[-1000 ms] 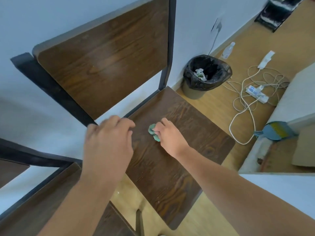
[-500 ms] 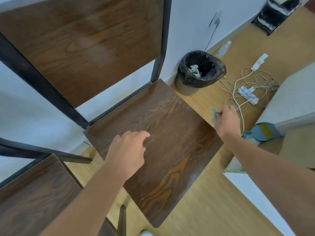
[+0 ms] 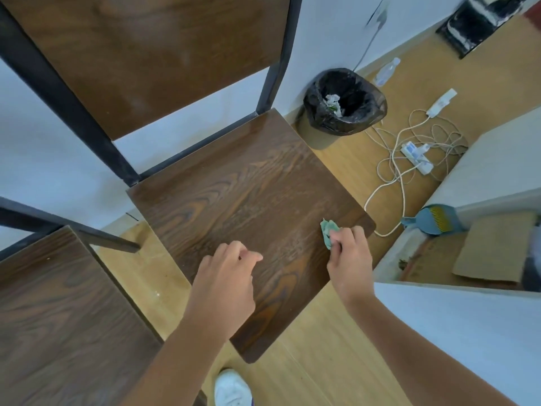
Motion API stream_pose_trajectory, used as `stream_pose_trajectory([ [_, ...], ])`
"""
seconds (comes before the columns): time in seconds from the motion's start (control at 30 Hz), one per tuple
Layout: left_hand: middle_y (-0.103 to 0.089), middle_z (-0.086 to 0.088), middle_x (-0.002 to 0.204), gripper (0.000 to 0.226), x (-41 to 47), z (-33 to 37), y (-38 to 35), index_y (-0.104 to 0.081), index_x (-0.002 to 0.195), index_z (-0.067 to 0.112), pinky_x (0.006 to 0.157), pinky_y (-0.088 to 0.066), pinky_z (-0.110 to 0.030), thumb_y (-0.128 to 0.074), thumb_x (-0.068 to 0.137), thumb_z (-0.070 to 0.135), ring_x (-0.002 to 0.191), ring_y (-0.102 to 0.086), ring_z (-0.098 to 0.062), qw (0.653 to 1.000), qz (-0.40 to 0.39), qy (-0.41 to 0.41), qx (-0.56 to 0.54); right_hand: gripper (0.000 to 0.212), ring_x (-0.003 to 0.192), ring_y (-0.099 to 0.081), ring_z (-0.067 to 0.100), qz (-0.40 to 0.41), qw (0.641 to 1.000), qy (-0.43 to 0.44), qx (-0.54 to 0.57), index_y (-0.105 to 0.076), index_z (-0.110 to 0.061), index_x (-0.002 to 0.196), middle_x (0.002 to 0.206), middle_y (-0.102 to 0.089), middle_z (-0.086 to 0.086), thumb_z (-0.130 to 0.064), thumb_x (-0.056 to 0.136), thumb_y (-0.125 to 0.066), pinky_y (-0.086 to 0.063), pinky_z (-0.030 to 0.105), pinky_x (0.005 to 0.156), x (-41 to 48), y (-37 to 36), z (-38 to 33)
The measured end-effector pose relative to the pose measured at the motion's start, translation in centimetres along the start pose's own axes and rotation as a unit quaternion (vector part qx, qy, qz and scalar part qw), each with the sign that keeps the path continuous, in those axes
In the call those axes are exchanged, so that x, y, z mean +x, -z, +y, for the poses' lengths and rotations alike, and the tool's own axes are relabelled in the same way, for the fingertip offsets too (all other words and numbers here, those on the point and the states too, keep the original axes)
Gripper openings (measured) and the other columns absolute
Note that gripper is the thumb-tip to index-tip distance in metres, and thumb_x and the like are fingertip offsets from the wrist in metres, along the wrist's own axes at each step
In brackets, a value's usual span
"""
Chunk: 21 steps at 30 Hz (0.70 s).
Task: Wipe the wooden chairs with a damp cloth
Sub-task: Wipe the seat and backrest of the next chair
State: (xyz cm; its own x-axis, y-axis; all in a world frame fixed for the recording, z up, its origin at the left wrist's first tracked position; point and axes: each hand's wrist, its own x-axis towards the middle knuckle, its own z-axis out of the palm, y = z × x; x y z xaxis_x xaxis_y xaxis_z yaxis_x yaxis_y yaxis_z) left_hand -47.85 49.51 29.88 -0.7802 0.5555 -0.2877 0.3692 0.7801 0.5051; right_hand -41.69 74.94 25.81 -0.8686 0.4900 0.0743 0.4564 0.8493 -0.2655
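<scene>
A dark wooden chair with a black metal frame stands against the white wall; its seat (image 3: 234, 206) fills the middle of the view and its backrest (image 3: 152, 54) rises at the top. My right hand (image 3: 348, 259) presses a small crumpled green cloth (image 3: 328, 231) onto the seat near its right front corner. My left hand (image 3: 228, 282) hovers over the seat's front part, fingers loosely curled, holding nothing. A second wooden chair seat (image 3: 58, 317) lies at the lower left.
A bin lined with a black bag (image 3: 345, 101) stands by the wall right of the chair. White cables and a power strip (image 3: 415, 153) sprawl on the floor. A blue dustpan (image 3: 436, 219) and cardboard (image 3: 494, 247) lie at right beside a white surface (image 3: 468, 332). My white shoe (image 3: 232, 388) is below.
My right hand has brought the cloth from beyond the seat's right edge back onto the seat's right front corner. The left hand has stayed over the front of the seat.
</scene>
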Motion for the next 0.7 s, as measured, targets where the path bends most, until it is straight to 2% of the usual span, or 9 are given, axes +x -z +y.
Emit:
stream_pose_trajectory([
  [0.13,-0.054,0.013,0.111,0.025,-3.3,-2.0,-0.3,-0.064,0.122,0.033,0.090,-0.050,-0.030,-0.060,0.099,0.026,0.107,-0.058,-0.010,0.996,-0.008,0.068,-0.050,0.011,0.070,-0.047,0.018,-0.015,0.999,0.036,0.019,-0.058,-0.008,0.085,0.088,-0.046,0.003,0.003,0.088,-0.059,-0.039,0.023,0.065,-5.3,0.0,-4.4],
  [0.3,-0.052,0.017,0.105,0.020,-6.1,-3.2,-0.1,-0.063,0.116,0.035,0.091,-0.050,-0.030,-0.058,0.098,0.028,0.101,-0.058,-0.006,0.995,-0.027,0.082,-0.048,0.022,0.080,-0.054,0.022,-0.095,0.986,0.097,0.094,-0.060,-0.013,0.096,0.093,-0.046,0.002,0.004,0.082,-0.060,-0.050,0.028,0.073,-13.3,-0.1,-9.1],
  [0.37,-0.053,0.017,0.106,0.018,-7.1,-3.3,0.1,-0.061,0.112,0.037,0.088,-0.049,-0.030,-0.058,0.097,0.029,0.094,-0.057,-0.008,0.995,-0.031,0.092,-0.037,0.027,0.078,-0.055,0.020,-0.155,0.969,0.140,0.131,-0.058,-0.017,0.099,0.094,-0.047,0.002,0.002,0.080,-0.062,-0.052,0.029,0.067,-15.7,0.4,-10.4],
  [0.47,-0.052,0.017,0.104,0.014,-8.4,-3.2,0.3,-0.057,0.105,0.039,0.086,-0.048,-0.031,-0.057,0.097,0.027,0.093,-0.058,-0.012,0.993,-0.033,0.110,-0.037,0.017,0.072,-0.050,0.018,-0.244,0.916,0.257,0.189,-0.057,-0.016,0.093,0.091,-0.046,0.002,-0.001,0.086,-0.059,-0.045,0.024,0.062,-15.6,1.9,-11.0],
  [0.5,-0.052,0.016,0.104,0.015,-8.8,-3.2,0.3,-0.058,0.106,0.037,0.086,-0.047,-0.031,-0.057,0.097,0.026,0.095,-0.058,-0.012,0.992,-0.034,0.112,-0.037,0.013,0.071,-0.049,0.018,-0.239,0.913,0.269,0.192,-0.059,-0.014,0.092,0.090,-0.046,0.002,-0.002,0.088,-0.060,-0.043,0.025,0.063,-14.4,2.1,-10.9],
  [0.53,-0.051,0.014,0.103,0.017,-9.1,-3.2,0.2,-0.060,0.108,0.034,0.085,-0.046,-0.031,-0.057,0.096,0.023,0.095,-0.058,-0.013,0.992,-0.031,0.113,-0.036,0.011,0.072,-0.050,0.019,-0.209,0.925,0.254,0.190,-0.061,-0.014,0.091,0.090,-0.047,0.002,-0.003,0.090,-0.060,-0.044,0.027,0.064,-12.8,2.1,-10.9],
  [0.63,-0.050,0.010,0.103,0.022,-9.5,-3.5,0.0,-0.062,0.113,0.026,0.078,-0.040,-0.029,-0.054,0.096,0.015,0.089,-0.050,-0.012,0.991,-0.025,0.128,-0.036,0.008,0.076,-0.054,0.023,-0.078,0.980,0.130,0.132,-0.062,-0.009,0.092,0.092,-0.047,0.004,-0.007,0.098,-0.057,-0.051,0.037,0.071,-6.9,0.3,-11.3],
  [0.7,-0.050,0.006,0.103,0.020,-9.7,-3.6,0.0,-0.060,0.112,0.021,0.077,-0.046,-0.032,-0.052,0.096,0.012,0.091,-0.054,-0.016,0.988,-0.029,0.145,-0.040,0.007,0.078,-0.055,0.025,-0.068,0.988,0.086,0.105,-0.061,-0.006,0.096,0.096,-0.047,0.005,-0.007,0.098,-0.055,-0.053,0.041,0.073,-5.3,-1.1,-12.1],
])
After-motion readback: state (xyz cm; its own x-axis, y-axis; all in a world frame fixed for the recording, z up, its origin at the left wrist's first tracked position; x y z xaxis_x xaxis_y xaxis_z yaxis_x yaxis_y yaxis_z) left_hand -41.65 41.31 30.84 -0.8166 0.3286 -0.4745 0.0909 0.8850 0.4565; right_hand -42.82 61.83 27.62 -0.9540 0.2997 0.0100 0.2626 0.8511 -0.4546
